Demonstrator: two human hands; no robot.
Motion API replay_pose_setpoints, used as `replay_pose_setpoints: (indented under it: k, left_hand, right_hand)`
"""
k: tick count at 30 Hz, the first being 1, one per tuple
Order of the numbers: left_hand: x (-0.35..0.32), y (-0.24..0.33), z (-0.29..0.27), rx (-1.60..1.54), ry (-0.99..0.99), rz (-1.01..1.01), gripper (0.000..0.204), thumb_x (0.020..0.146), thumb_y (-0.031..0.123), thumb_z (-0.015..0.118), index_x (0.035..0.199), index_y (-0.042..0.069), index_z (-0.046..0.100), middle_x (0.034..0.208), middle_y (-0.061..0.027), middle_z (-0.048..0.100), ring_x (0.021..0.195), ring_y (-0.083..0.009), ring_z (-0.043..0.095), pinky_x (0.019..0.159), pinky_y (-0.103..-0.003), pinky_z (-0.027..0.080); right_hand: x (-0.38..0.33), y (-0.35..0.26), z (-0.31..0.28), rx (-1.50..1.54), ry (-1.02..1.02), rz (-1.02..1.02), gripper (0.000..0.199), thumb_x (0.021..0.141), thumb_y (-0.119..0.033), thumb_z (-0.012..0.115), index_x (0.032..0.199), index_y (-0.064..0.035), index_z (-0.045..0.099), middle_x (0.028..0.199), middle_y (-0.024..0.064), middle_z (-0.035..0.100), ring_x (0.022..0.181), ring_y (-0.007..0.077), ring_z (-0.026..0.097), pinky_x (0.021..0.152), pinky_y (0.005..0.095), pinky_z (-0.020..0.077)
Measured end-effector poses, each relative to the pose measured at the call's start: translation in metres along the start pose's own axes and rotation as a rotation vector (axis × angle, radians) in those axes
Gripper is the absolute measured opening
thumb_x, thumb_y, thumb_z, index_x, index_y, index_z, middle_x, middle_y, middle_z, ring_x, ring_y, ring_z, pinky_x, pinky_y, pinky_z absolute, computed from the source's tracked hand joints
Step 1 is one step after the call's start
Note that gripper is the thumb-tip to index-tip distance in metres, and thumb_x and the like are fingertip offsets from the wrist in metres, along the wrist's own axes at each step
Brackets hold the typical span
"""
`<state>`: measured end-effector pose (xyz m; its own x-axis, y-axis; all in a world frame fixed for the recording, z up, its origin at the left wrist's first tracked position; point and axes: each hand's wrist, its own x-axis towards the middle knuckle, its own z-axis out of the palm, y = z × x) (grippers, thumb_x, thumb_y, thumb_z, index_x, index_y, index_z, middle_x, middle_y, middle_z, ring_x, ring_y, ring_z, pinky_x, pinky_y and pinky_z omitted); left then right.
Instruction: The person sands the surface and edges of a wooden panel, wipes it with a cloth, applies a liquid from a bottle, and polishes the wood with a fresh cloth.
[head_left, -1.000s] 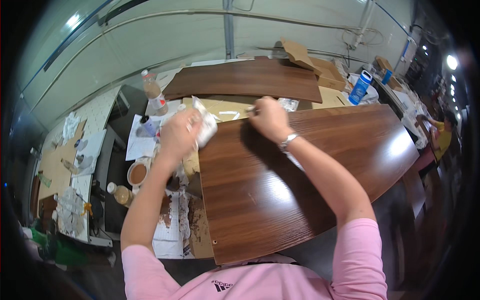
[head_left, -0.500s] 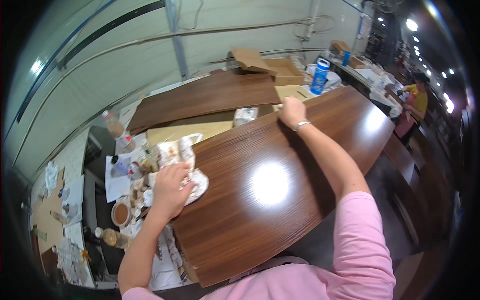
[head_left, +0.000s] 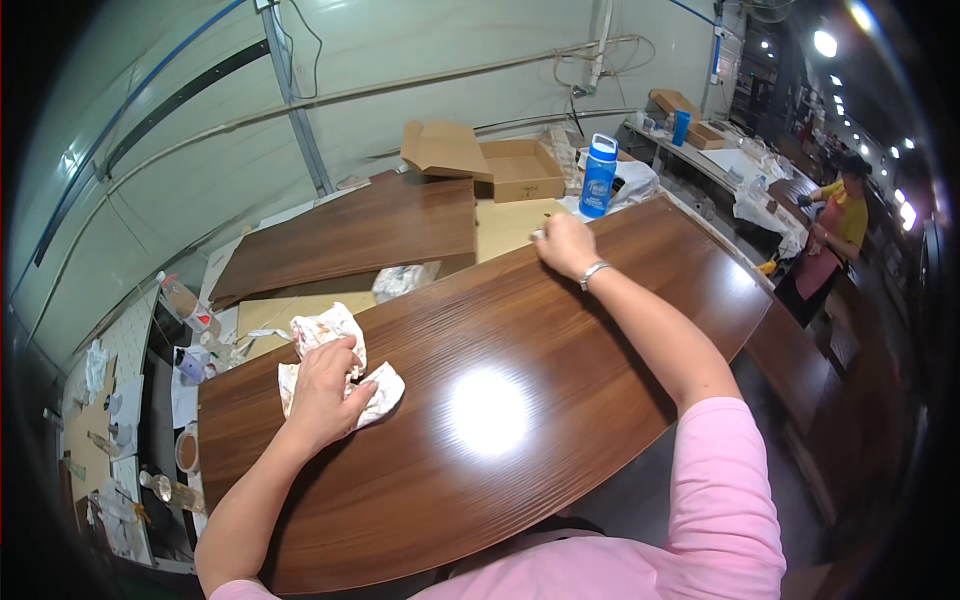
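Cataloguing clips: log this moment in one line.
left hand: holding stained white cloth on glossy brown wood-grain panel; right hand: at panel's far edge; beyond: blue upright bottle

- Dark brown board (head_left: 360,232): lay flat toward the back edge of the worktop (head_left: 505,225).
- Open cardboard box (head_left: 528,172): sat at the back edge, flap spread leftward.
- Blue bottle (head_left: 598,180): stood upright right of the box, pale lid fitted.
- Clear plastic bottle (head_left: 183,296) and tub (head_left: 187,450) with brown contents: noted along the left edge.
- Blue cylinder (head_left: 681,127): stood on the far bench (head_left: 685,157).
- Co-worker (head_left: 840,218): yellow top, pink apron, beyond the worktop's right end.
- Wall pipe (head_left: 430,82): ran lengthwise behind.
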<state>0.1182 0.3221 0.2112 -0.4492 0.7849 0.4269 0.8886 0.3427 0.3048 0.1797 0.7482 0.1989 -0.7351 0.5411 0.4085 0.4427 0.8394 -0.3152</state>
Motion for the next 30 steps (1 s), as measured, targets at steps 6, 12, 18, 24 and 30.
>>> replay_pose_setpoints:
  k: [6,12,18,24,30]
  left_hand:
    - [0.038,0.043,0.037,0.209,0.041,-0.113,0.025,0.078,0.013,0.067,0.096,0.003,0.053,0.123,-0.0182,0.058,0.118,-0.0372,0.050,0.103,-0.048,0.035]
    - [0.043,0.056,0.036,0.194,0.036,-0.253,0.023,0.076,0.006,0.068,0.095,0.004,0.054,0.121,-0.0151,0.060,0.112,-0.0372,0.054,0.096,-0.045,0.041]
    - [0.045,0.059,0.041,0.245,0.067,-0.307,0.020,0.076,0.002,0.065,0.093,0.003,0.054,0.119,-0.0149,0.062,0.110,-0.0362,0.055,0.094,-0.043,0.042]
    - [0.048,0.061,0.043,0.285,0.089,-0.316,0.019,0.076,0.000,0.063,0.093,0.002,0.054,0.119,-0.0157,0.062,0.110,-0.0362,0.056,0.093,-0.043,0.042]
    - [0.050,0.061,0.047,0.308,0.109,-0.313,0.015,0.079,-0.002,0.060,0.092,0.001,0.053,0.118,-0.0176,0.061,0.110,-0.0367,0.055,0.094,-0.043,0.042]
  right_hand:
    - [0.050,0.121,-0.050,-0.224,0.074,0.056,0.017,0.078,-0.017,0.069,0.081,-0.0010,0.070,0.091,0.0220,0.069,0.086,0.0371,0.069,0.076,0.0452,0.0554]
    - [0.018,0.066,-0.019,0.197,-0.056,-0.340,0.019,0.077,-0.018,0.065,0.076,0.0017,0.068,0.083,0.0235,0.067,0.083,0.0426,0.065,0.075,0.0489,0.0537]
    - [0.067,0.188,-0.040,-0.001,0.014,-0.027,0.014,0.075,-0.017,0.067,0.076,-0.0030,0.070,0.083,0.0203,0.069,0.083,0.0359,0.069,0.074,0.0458,0.0549]
    - [0.091,0.265,-0.087,-0.229,0.186,0.261,0.014,0.075,-0.016,0.068,0.077,-0.0024,0.072,0.085,0.0209,0.070,0.084,0.0355,0.069,0.073,0.0438,0.0555]
    - [0.096,0.256,-0.062,-0.040,-0.042,0.037,0.020,0.076,-0.022,0.070,0.079,-0.0024,0.071,0.089,0.0215,0.070,0.088,0.0372,0.068,0.078,0.0464,0.0535]
